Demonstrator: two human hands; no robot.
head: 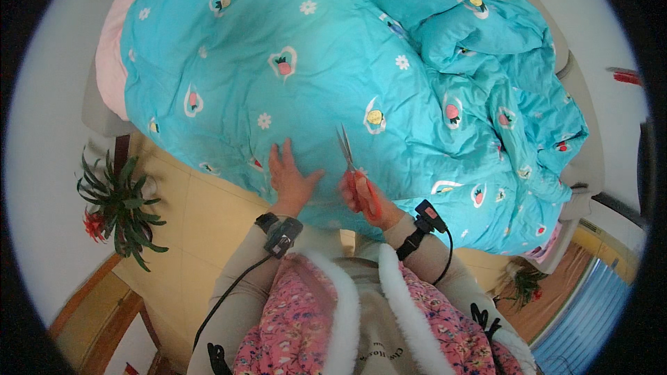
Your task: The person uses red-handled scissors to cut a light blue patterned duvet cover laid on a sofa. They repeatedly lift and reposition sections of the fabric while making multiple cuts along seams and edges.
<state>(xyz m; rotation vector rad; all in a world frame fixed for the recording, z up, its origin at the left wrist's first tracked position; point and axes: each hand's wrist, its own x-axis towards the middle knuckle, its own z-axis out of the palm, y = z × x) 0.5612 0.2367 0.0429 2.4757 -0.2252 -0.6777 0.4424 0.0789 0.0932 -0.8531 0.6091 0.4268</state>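
A turquoise quilt (323, 88) printed with fruit and white flowers spreads before me, rumpled and heaped toward the right. My right hand (359, 195) grips the red handles of a pair of scissors (348, 152). The blades point away from me over the quilt and are slightly parted. To the left, my left hand (292, 177) is held palm down with the fingers spread, holding nothing. Its fingertips lie over the quilt's near part; whether they touch the cloth I cannot tell.
The quilt lies on a grey sofa or bed (101, 114), with pink cloth (112, 57) showing at its left end. A potted plant with a red flower (122, 208) stands on the tiled floor (193, 208) at left. Another plant (523, 286) stands at lower right. Cabled devices are strapped to both wrists.
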